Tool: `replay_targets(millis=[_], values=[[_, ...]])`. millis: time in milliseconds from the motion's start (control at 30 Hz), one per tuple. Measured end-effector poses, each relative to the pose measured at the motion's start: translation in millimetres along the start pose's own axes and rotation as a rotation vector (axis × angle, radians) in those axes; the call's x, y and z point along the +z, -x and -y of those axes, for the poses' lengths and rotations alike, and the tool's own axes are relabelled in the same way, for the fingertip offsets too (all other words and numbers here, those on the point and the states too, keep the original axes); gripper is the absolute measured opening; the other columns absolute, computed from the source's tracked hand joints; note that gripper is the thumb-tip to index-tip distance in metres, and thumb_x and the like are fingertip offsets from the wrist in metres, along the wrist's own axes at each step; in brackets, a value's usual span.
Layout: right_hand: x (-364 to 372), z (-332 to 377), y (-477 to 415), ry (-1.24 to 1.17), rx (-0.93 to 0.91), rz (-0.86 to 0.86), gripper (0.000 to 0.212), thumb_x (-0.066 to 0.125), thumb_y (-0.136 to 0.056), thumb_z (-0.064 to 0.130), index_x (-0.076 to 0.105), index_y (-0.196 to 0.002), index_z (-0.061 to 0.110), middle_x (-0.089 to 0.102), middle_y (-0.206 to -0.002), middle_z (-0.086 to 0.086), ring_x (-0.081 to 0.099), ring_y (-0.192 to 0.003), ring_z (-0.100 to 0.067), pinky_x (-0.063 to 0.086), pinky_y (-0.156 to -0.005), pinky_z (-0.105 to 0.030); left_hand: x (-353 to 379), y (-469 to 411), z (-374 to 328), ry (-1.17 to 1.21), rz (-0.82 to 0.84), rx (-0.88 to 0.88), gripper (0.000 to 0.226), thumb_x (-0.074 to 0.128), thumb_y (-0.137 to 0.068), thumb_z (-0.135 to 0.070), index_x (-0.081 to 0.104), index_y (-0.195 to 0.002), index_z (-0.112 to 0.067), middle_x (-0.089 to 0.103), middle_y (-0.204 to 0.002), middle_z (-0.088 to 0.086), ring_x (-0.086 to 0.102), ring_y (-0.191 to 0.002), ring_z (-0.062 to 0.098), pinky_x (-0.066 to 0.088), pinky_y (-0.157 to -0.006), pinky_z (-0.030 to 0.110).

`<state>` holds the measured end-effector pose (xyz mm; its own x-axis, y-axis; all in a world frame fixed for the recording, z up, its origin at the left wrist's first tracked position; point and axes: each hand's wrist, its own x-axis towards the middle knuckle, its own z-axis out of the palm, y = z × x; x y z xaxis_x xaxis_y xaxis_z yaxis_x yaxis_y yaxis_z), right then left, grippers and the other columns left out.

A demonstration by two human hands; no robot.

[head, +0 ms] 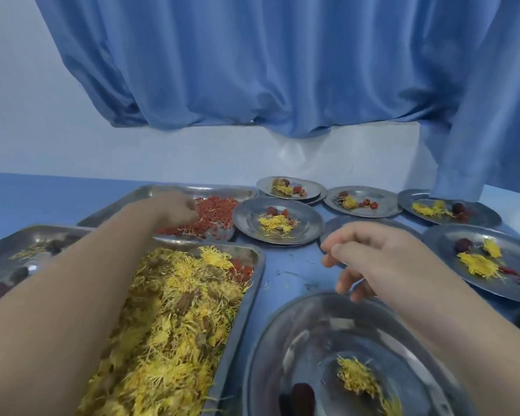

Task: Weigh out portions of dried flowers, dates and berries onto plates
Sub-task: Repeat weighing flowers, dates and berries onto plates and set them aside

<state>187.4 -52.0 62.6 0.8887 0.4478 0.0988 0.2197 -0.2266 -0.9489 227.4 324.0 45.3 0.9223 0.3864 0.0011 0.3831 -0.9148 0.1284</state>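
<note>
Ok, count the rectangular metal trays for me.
3. The berry tray is at the back left. The flower tray is in front of it. The date tray is at the far left, partly covered by the left arm. More could lie outside the frame.

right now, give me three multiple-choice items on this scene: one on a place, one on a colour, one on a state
1. Where is the left hand?
A. in the rectangular steel tray of red berries
B. on the blue curtain
C. on the white wall

2. What colour are the dried flowers heaped in the near rectangular steel tray?
A. white
B. yellow
C. green

3. What does the nearest round steel plate hold?
A. nothing
B. berries only
C. flowers and a dark red date

1 A: its fingers reach among the berries.
2 B: the heap is yellow.
3 C: a yellow tuft and a date lie there.
</note>
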Motion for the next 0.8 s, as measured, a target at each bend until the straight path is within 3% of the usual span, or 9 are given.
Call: replay_targets(millis=[200, 267, 333, 433, 500, 567, 700, 800], values=[[-2, -6, -5, 0.026, -0.038, -0.001, 0.027, 0.056, -0.087, 0.016, 0.069, -0.073, 0.034, 0.071, -0.074, 0.007, 0.063, -0.052, -0.011, 0.047, -0.051, -0.026, 35, -33, -20, -0.081, 0.183, -0.088, 0.048, 0.045, -0.099, -0.040, 0.053, -0.138, -0.014, 0.048, -0.147, 0.010, 0.048, -0.129, 0.027, 0.036, -0.107, 0.043], [-3, -8, -5, 0.064, -0.055, -0.001, 0.026, 0.055, -0.087, 0.017, 0.069, -0.074, 0.035, 0.071, -0.074, 0.009, 0.064, -0.052, -0.012, 0.049, -0.054, -0.029, 45, -39, -22, -0.104, 0.259, -0.122, 0.047, 0.044, -0.099, -0.038, 0.051, -0.139, -0.014, 0.043, -0.150, 0.010, 0.051, -0.127, 0.026, 0.039, -0.106, 0.044], [-3, -8, -4, 0.106, -0.087, -0.004, 0.025, 0.055, -0.087, 0.018, 0.068, -0.076, 0.036, 0.071, -0.073, 0.011, 0.064, -0.052, -0.010, 0.049, -0.057, -0.030, 49, -42, -23, -0.117, 0.277, -0.144, 0.041, 0.046, -0.099, -0.035, 0.059, -0.129, -0.011, 0.050, -0.142, 0.012, 0.060, -0.115, 0.026, 0.045, -0.098, 0.041], [-2, -8, -3, 0.167, -0.146, -0.025, 0.024, 0.054, -0.088, 0.019, 0.067, -0.077, 0.037, 0.070, -0.072, 0.012, 0.063, -0.052, -0.009, 0.048, -0.052, -0.025, 45, -42, -31, -0.114, 0.254, -0.118, 0.025, 0.052, -0.095, -0.027, 0.068, -0.092, -0.008, 0.065, -0.108, 0.012, 0.068, -0.084, 0.023, 0.052, -0.075, 0.039], [-2, -9, -2, 0.223, -0.167, -0.043, 0.023, 0.054, -0.087, 0.020, 0.066, -0.076, 0.036, 0.069, -0.070, 0.012, 0.063, -0.055, -0.016, 0.051, -0.049, -0.029, 40, -40, -38, -0.102, 0.262, -0.115, 0.018, 0.055, -0.091, -0.019, 0.069, -0.086, -0.009, 0.065, -0.096, 0.011, 0.068, -0.077, 0.025, 0.054, -0.065, 0.037], [-2, -11, -2, 0.277, -0.164, -0.062, 0.022, 0.054, -0.087, 0.022, 0.066, -0.074, 0.035, 0.069, -0.069, 0.010, 0.063, -0.060, -0.021, 0.055, -0.055, -0.035, 35, -38, -45, -0.129, 0.261, -0.111, 0.016, 0.057, -0.089, -0.014, 0.070, -0.096, -0.009, 0.066, -0.097, 0.009, 0.068, -0.078, 0.025, 0.057, -0.067, 0.038], [-3, -14, -3, 0.344, -0.146, -0.070, 0.022, 0.054, -0.087, 0.024, 0.065, -0.069, 0.030, 0.069, -0.069, 0.013, 0.063, -0.059, -0.014, 0.050, -0.052, -0.021, 33, -33, -55, -0.188, 0.228, -0.089, 0.026, 0.054, -0.091, -0.009, 0.069, -0.112, -0.014, 0.065, -0.098, 0.005, 0.063, -0.078, 0.020, 0.055, -0.067, 0.033], [-2, -16, -4, 0.348, -0.150, -0.073, 0.019, 0.054, -0.086, 0.024, 0.064, -0.071, 0.030, 0.068, -0.071, 0.007, 0.062, -0.059, -0.014, 0.049, -0.051, -0.021, 35, -35, -52, -0.133, 0.263, -0.118, 0.034, 0.055, -0.086, -0.002, 0.068, -0.115, -0.015, 0.062, -0.109, 0.008, 0.066, -0.087, 0.027, 0.059, -0.077, 0.041]])
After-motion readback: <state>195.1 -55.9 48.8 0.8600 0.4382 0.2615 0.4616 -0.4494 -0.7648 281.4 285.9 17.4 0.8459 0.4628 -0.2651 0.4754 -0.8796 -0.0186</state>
